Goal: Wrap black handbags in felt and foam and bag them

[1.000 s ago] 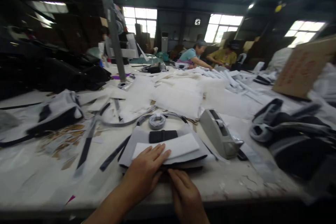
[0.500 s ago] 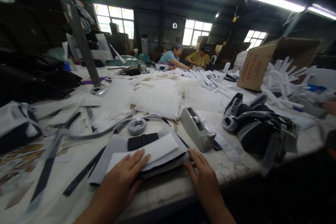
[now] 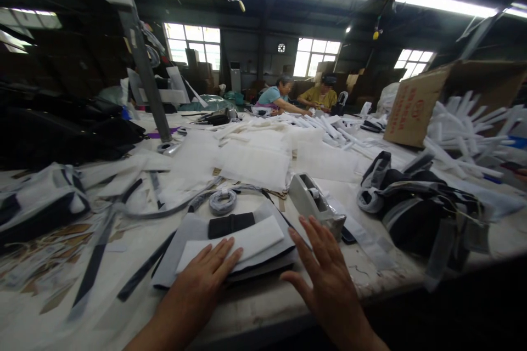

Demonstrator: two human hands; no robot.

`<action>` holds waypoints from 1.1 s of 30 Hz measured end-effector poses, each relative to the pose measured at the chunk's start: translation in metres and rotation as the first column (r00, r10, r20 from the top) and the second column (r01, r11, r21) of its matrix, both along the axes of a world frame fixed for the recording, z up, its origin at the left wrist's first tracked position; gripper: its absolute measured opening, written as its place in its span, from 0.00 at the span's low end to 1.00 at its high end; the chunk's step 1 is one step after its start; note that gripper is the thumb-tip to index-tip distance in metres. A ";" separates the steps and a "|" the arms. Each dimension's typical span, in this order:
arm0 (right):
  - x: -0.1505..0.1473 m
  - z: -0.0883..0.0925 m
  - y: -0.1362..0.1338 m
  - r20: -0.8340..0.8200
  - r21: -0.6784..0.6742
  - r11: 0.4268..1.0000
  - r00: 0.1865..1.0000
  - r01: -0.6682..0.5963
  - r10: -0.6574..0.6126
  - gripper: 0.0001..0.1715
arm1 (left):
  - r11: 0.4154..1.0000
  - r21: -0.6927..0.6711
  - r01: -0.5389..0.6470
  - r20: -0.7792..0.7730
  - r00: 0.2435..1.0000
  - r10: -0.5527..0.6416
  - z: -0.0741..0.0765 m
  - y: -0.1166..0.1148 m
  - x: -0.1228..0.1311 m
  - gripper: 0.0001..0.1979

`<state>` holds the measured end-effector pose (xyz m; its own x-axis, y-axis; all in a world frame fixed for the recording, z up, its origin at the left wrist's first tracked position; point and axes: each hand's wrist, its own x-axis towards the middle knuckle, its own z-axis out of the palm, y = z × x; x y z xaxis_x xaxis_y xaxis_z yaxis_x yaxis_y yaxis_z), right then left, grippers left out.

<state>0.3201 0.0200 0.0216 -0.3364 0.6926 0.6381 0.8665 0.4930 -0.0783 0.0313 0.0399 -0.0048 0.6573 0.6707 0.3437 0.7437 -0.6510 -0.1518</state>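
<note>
- Through the head camera I see a flat grey piece with black edging (image 3: 175,255) lying on the white tabletop (image 3: 255,307), near its front edge.
- My left hand (image 3: 201,285) lies palm-down over a folded white padding strip (image 3: 259,238) on that piece, fingers extended, as it did half a second ago.
- My right hand (image 3: 333,279) has changed: earlier its fingers met the piece's right edge; now it is raised with fingers and thumb spread apart. I cannot tell whether its index fingertip still touches the corner.
- Beyond the right fingertips stands a grey tape dispenser (image 3: 310,200).
- A black rectangular banded piece (image 3: 231,225) still rests above the strip, just below a coiled grey plastic-wrapped strap (image 3: 223,210).
</note>
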 end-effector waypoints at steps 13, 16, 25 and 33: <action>-0.008 -0.041 0.041 0.236 -0.177 0.908 0.879 -0.380 0.414 0.34 | 0.999 0.040 -0.007 -0.075 0.997 0.010 -0.017 -0.004 0.010 0.35; -0.012 -0.041 0.039 0.232 -0.142 0.913 0.884 -0.382 0.405 0.32 | 0.996 0.035 -0.077 -0.142 0.986 0.082 -0.010 -0.005 0.030 0.33; -0.014 -0.052 0.042 0.190 -0.084 0.924 0.904 -0.374 0.383 0.28 | 0.977 -0.212 -0.031 -0.064 0.998 0.017 0.008 0.010 0.067 0.29; 0.003 -0.036 0.033 -0.036 -0.169 0.929 0.944 -0.330 0.329 0.31 | 1.000 -0.009 0.014 0.010 1.000 -0.014 -0.024 0.010 0.057 0.31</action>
<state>0.3232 0.0531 -0.0146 -0.5603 0.6417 0.5238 0.6564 0.7296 -0.1916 0.0882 0.0496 -0.0289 0.6635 0.6643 0.3442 0.7358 -0.6629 -0.1388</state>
